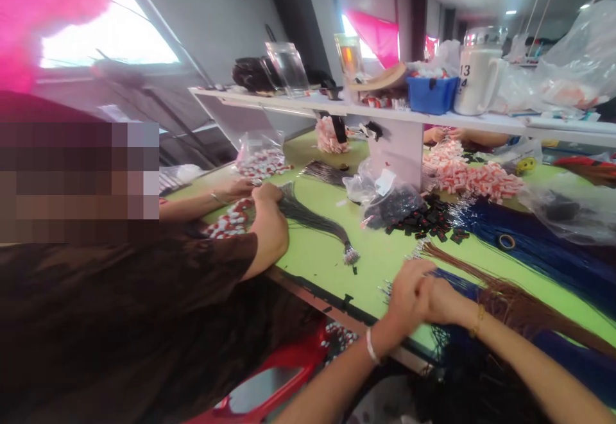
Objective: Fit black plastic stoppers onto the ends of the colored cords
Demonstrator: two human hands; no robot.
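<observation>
My left hand [405,292], a white bangle on its wrist, meets my right hand [443,299] over the front edge of the green table. The fingers of both are closed and pressed together; whatever they grip is hidden behind them. Just beyond lie brown wires [462,261] with shiny metal ends. Blue wires [455,279] pass behind my right hand, and a few of their tips poke out left of my left hand. Farther back is a pile of small black connector housings [430,219], beside a larger bundle of dark blue wires [510,231].
At left, a co-worker's hands [267,191] work by dark wires [317,215] and red-and-white pieces [231,219]. A plastic bag [392,203] and pink-white pieces [486,180] lie behind. The raised shelf [308,103] carries a blue basket [432,93] and mugs. A red chair [289,373] stands below.
</observation>
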